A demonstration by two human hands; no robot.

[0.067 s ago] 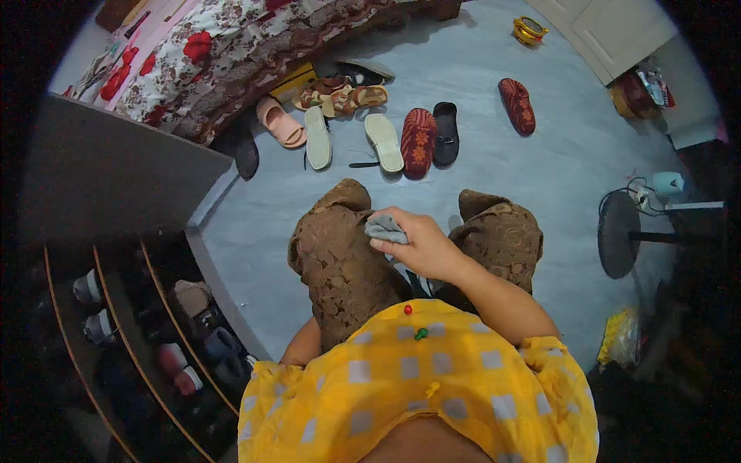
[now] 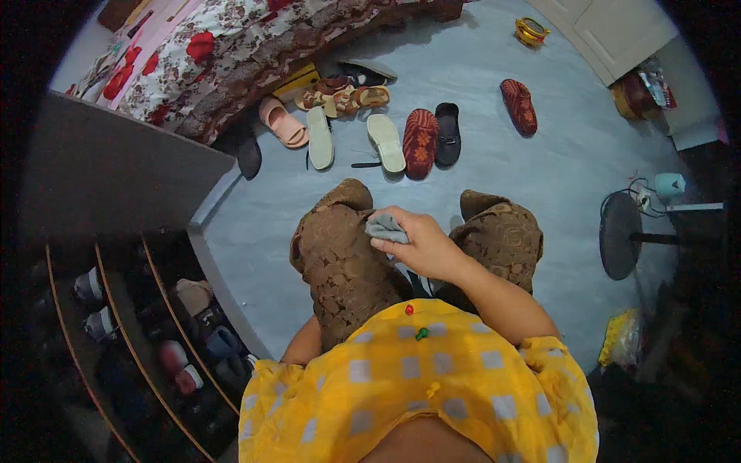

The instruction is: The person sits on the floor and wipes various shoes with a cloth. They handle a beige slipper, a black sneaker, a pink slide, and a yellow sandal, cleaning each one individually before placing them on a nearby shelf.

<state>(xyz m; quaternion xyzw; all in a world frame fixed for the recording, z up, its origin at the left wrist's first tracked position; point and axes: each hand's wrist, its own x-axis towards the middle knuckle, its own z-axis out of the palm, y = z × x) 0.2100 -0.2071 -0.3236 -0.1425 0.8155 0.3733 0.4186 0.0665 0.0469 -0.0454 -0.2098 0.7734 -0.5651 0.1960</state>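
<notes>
My right hand [image 2: 421,239] is closed around a crumpled grey cloth [image 2: 386,228], between my knees and close to the left one. Of my left arm only a piece of forearm [image 2: 302,344] shows beside my left thigh; the hand itself is hidden. My brown patterned trousers [image 2: 340,262] cover both bent legs. Beyond my knees, a pale-soled shoe [image 2: 386,143] lies sole up next to a red patterned slipper [image 2: 421,144] and a black shoe [image 2: 447,135]. Another pale-soled shoe [image 2: 320,139] lies farther left, beside a pink slipper [image 2: 283,122].
Shelves with several shoes [image 2: 89,287] stand at the lower left, below a dark panel [image 2: 131,162]. A bed with a floral cover [image 2: 231,54] fills the upper left. One red slipper [image 2: 519,108] lies apart. To the right is a round black base [image 2: 620,235] with cables.
</notes>
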